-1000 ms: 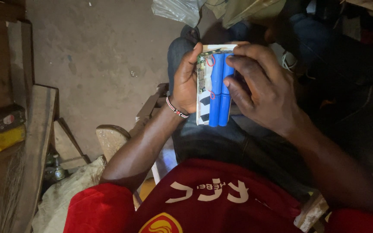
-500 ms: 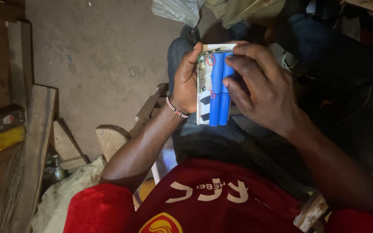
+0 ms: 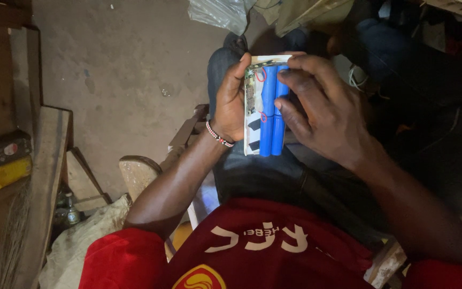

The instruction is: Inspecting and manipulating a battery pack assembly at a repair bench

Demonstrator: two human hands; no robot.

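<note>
blue cell pack (image 3: 271, 109) w/ white backing in left hand (image 3: 231, 101) grip, right hand (image 3: 322, 115) fingers closed on top, maybe pressing

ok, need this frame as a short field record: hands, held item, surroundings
left hand: grips the left edge of the pack
right hand: fingers rest on the blue cells from the right
held item: battery pack, blue cylindrical cells side by side on a white backing, thin red wires
position: over the person's lap
wrist: beaded bracelet on the left
floor: bare concrete
far left: yellow tool on a wooden bench
</note>
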